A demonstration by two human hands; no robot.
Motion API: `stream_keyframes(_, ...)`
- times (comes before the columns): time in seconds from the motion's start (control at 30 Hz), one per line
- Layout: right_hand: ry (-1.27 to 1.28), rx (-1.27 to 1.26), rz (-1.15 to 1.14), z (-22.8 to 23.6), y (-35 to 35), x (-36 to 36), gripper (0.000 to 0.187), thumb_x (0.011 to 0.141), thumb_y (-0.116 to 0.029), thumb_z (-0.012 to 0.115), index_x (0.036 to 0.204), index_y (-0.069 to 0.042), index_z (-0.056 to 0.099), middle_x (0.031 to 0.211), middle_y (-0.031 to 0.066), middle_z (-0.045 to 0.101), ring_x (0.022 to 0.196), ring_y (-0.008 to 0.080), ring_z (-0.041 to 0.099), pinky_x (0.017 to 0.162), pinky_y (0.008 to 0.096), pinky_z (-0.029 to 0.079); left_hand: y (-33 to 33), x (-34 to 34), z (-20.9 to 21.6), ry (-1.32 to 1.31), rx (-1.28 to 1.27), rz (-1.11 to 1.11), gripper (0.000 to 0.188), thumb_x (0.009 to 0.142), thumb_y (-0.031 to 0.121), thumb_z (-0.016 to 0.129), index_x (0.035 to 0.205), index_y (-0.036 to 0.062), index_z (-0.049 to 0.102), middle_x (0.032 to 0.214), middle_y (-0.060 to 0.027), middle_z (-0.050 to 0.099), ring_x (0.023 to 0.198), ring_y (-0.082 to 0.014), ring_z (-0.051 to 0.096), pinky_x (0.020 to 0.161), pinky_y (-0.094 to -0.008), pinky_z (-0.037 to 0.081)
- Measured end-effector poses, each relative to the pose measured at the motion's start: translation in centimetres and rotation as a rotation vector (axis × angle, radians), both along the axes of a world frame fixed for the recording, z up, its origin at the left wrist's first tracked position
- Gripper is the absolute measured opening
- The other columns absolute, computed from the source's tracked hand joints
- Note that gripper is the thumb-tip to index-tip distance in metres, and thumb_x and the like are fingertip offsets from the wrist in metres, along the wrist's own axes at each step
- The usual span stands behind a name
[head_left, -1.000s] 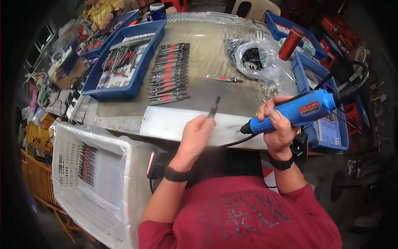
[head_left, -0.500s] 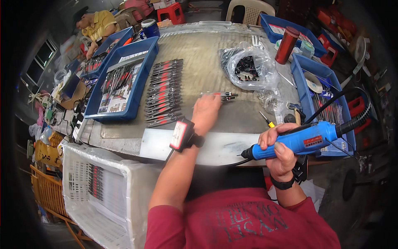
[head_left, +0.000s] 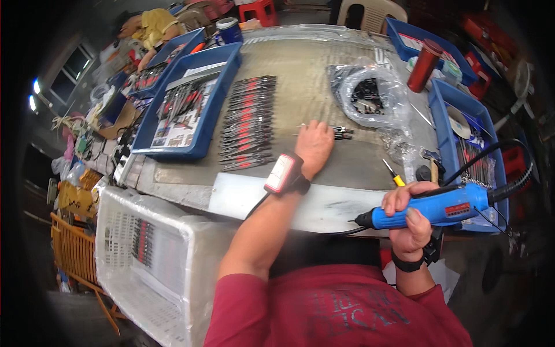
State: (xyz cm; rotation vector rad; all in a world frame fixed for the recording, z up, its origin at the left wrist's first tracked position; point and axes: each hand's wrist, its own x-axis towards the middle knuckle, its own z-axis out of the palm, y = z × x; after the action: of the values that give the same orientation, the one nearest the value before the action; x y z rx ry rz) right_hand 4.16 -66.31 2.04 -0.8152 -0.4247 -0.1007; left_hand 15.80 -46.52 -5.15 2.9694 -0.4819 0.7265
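My right hand (head_left: pixel 411 222) is wrapped round a blue electric screwdriver (head_left: pixel 425 209), its black nose and thin bit aimed left over the table's near edge. Out on the table, my left hand (head_left: pixel 315 147) has its fingers curled down over a few slim pieces with black and silver ends (head_left: pixel 342 133). What sits under those fingertips is hidden. Left of that hand runs a neat column of slim black-and-red pen-like tools (head_left: pixel 247 121). A clear plastic bag (head_left: pixel 381 113) of small black parts lies open beyond the hand, to the right.
Blue trays (head_left: pixel 199 141) of slim tools line both sides of the table. A yellow-handled screwdriver (head_left: pixel 398 180), a hammer (head_left: pixel 432 165) and a red flask (head_left: pixel 424 66) stand or lie at right. A white plastic crate (head_left: pixel 199 272) is at lower left. Another person (head_left: pixel 153 29) sits far left.
The whole view has shifted, so the table and both hands appear farther right. My left hand stays by the slim pieces; my right hand keeps its hold on the electric screwdriver.
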Motion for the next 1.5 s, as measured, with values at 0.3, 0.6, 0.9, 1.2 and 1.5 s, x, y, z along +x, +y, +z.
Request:
stream_keyframes(0.3,-0.001,-0.057,-0.024,0.4,0.2,-0.3,0.038,0.071,-0.013,0.059,0.103,-0.006,0.041,0.075,0.0084,0.047,0.064,0.02,0.049,0.063,0.0338,0.042,5.2,-7.0,2.7,-0.157,-0.256,0.185,0.011,0.075,0.006,0.056,0.086,0.0067,0.056,0.08,-0.0098,0.054,0.078,-0.0287,0.052,0.067,-0.0399,0.043)
stream_keyframes(0.6,0.023,-0.066,-0.001,0.3,0.6,-0.3,0.04,0.072,-0.015,0.059,0.108,-0.008,0.043,0.076,0.0071,0.048,0.066,0.019,0.048,0.066,0.0337,0.041,10.8,-11.4,1.6,0.044,-0.29,0.467,0.01,0.075,0.012,0.061,0.083,0.007,0.057,0.087,-0.0064,0.057,0.086,-0.0287,0.052,0.07,-0.0431,0.042)
stream_keyframes(0.9,0.026,-0.086,-0.01,0.2,0.9,-0.2,0.04,0.072,-0.017,0.059,0.108,-0.007,0.043,0.077,0.0072,0.048,0.066,0.019,0.049,0.066,0.0336,0.041,11.7,-11.1,1.5,0.164,-0.266,0.454,0.016,0.076,0.014,0.063,0.091,0.009,0.059,0.092,-0.0033,0.057,0.091,-0.0265,0.051,0.075,-0.0438,0.04)
stream_keyframes(1.2,0.026,-0.084,0.017,-0.1,1.1,-0.1,0.041,0.072,-0.015,0.058,0.11,-0.008,0.043,0.078,0.0074,0.048,0.068,0.0193,0.049,0.068,0.0342,0.041,11.6,-10.9,1.8,0.147,-0.188,0.342,0.014,0.077,0.014,0.061,0.087,0.0085,0.054,0.092,-0.0033,0.056,0.092,-0.0255,0.049,0.073,-0.0468,0.038)
stream_keyframes(1.5,0.01,-0.069,0.016,-0.2,1.4,0.1,0.04,0.073,-0.01,0.053,0.112,-0.007,0.042,0.078,0.0079,0.048,0.07,0.0199,0.049,0.069,0.0337,0.041,5.5,-14.1,3.8,0.258,-0.804,0.143,0.023,0.083,0.004,0.058,0.105,0.0007,0.052,0.074,-0.0079,0.059,0.061,-0.0182,0.058,0.054,-0.0272,0.043)
